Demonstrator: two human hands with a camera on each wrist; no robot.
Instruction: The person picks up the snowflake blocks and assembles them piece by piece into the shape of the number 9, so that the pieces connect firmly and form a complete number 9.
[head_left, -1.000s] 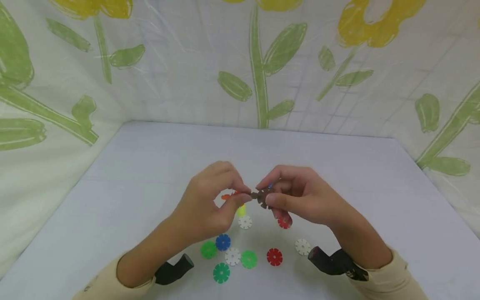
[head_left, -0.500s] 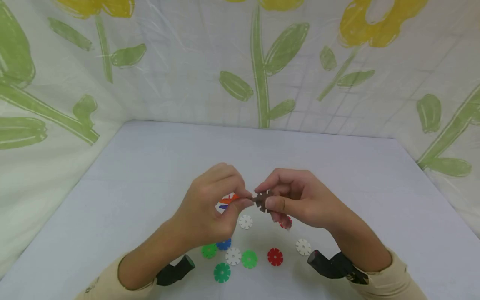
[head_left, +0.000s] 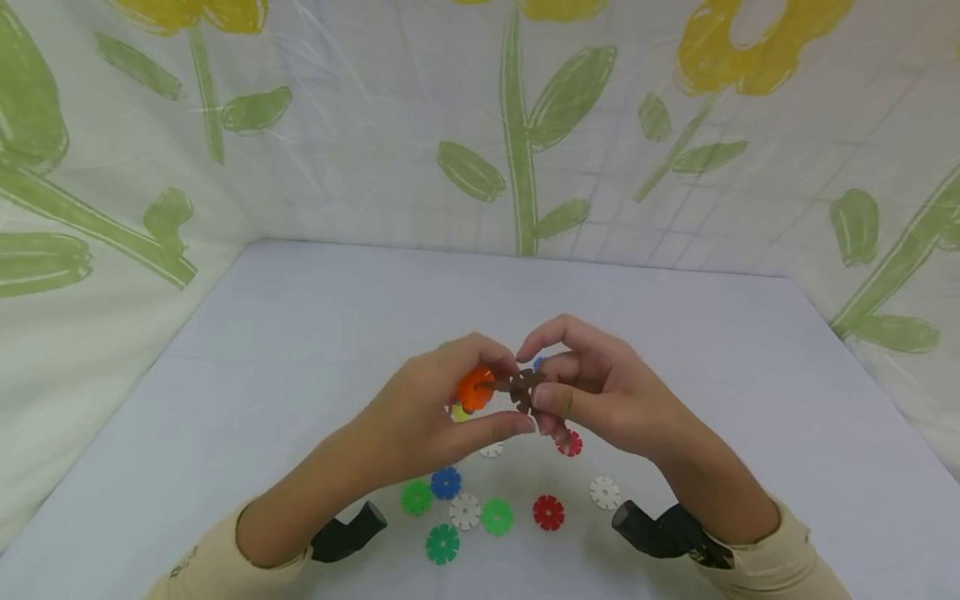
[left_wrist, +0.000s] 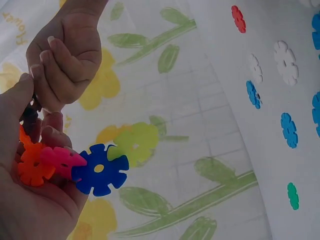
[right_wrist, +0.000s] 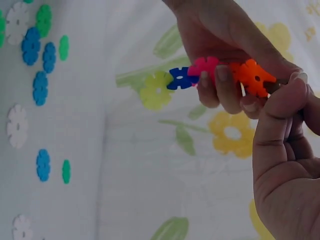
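brown disc | pinched by right hand | touching orange disc edge

The brown disc is partly covered by the right hand. A white disc lies half hidden beneath the left hand.

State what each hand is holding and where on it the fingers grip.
Left hand holds the snowflake-disc chain at its orange end; right hand pinches the brown disc by its rim.
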